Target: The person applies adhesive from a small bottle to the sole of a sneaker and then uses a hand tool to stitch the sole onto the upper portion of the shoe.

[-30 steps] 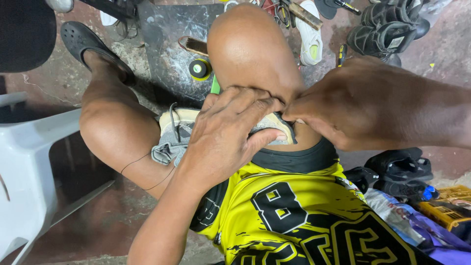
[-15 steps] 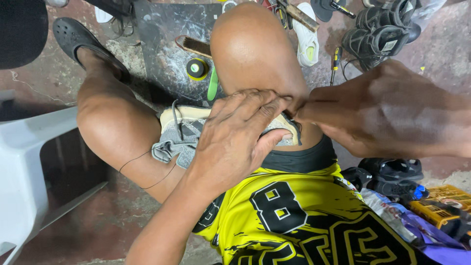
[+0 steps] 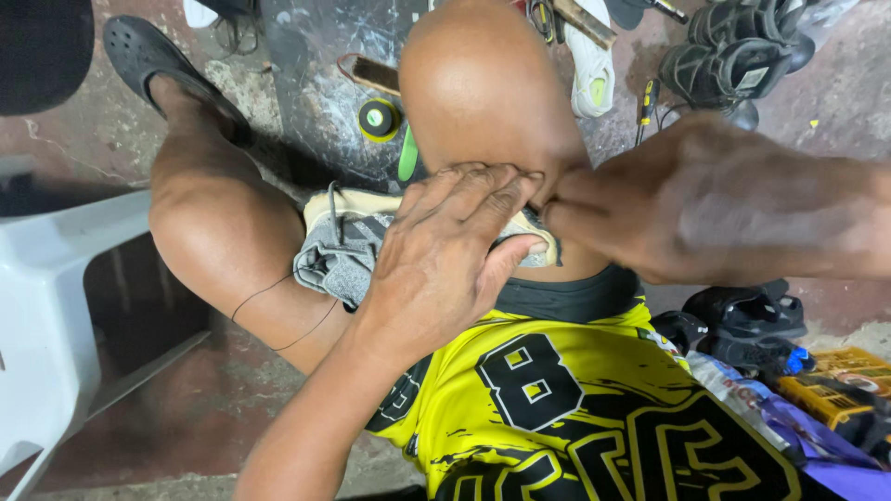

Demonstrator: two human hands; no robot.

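Note:
A grey knit sneaker (image 3: 345, 252) with a cream sole lies wedged between my thighs, its toe pointing left. My left hand (image 3: 444, 264) lies flat over the shoe's heel end, fingers pressed against my raised knee. My right hand (image 3: 687, 206) comes in from the right, and its fingertips pinch at the shoe's edge where they meet my left fingers. A thin dark thread (image 3: 283, 314) trails from under the shoe across my left thigh. What the right fingertips hold is hidden.
A white plastic chair (image 3: 56, 306) stands at the left. On the dark floor slab (image 3: 306, 83) ahead lie a round yellow-green tin (image 3: 379, 118), a brush, a white shoe (image 3: 592, 65) and a screwdriver (image 3: 645, 100). Black sandals (image 3: 733, 56) sit at the top right, more footwear and packets at the lower right.
Both hands stay on the sneaker. My right hand has slid a little left, its fingertips now tight against my left fingers. The view has shifted slightly.

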